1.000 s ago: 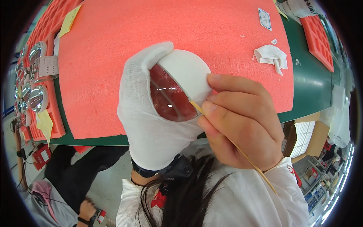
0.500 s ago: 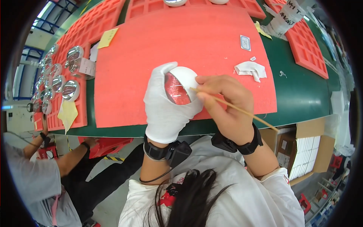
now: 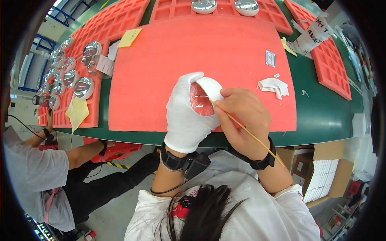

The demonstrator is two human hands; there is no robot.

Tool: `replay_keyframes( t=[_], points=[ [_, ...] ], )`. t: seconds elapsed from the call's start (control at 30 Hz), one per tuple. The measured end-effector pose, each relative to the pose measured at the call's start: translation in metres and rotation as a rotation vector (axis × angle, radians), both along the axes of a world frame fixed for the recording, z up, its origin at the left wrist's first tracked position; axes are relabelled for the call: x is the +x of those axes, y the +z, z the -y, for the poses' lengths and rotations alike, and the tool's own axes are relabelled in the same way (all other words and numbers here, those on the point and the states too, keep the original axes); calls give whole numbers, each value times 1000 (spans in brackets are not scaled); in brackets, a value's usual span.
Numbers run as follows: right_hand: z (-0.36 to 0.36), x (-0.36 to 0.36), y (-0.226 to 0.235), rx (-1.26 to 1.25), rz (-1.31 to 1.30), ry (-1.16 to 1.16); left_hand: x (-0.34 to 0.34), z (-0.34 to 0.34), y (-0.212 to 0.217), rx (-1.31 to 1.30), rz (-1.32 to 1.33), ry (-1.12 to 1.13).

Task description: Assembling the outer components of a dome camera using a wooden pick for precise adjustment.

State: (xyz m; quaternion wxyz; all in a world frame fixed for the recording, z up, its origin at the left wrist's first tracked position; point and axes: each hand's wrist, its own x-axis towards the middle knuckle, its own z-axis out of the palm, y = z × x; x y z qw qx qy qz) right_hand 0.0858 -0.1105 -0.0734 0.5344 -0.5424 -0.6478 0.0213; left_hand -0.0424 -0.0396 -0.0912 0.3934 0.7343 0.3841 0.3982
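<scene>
At centre frame, a white-gloved left hand [image 3: 185,116] grips a shiny round cup [image 3: 202,97] over the red foam mat [image 3: 161,72], while the bare right hand [image 3: 242,116] pinches a thin stick [image 3: 245,130], tip inside it.

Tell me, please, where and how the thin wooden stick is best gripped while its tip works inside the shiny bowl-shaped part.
Grip the thin wooden stick near its working tip, pinched pen-like from the right, as the right hand does. It is long and slender, so a low grip probably steadies the tip inside the reflector cradled in the gloved left hand.
</scene>
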Motion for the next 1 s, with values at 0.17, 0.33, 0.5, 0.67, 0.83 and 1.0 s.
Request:
replay_keyframes(
  t=[0.17, 0.33, 0.5, 0.67, 0.83, 1.0],
  points=[
    [-6, -1, -1, -7, 23, -45, 5, -2, 1, 16, -32, -1],
    [-11, -5, -5, 14, 29, -85, 3, -2, 1, -19, -45, 13],
    [-9, -6, -7, 36, 17, -108, 5, -3, -8, 39, 38, 17],
    [-10, 17, -5, -331, -749, 111, 5, 6, -5, -10, 51, 1],
    [8, 11, -12, -119, -272, 74, 6, 7, -2, -80, 120, -39],
    [-1, 4, -9, 46, -64, -9, 8, 3, -2, 6, 29, 7]
  ],
)
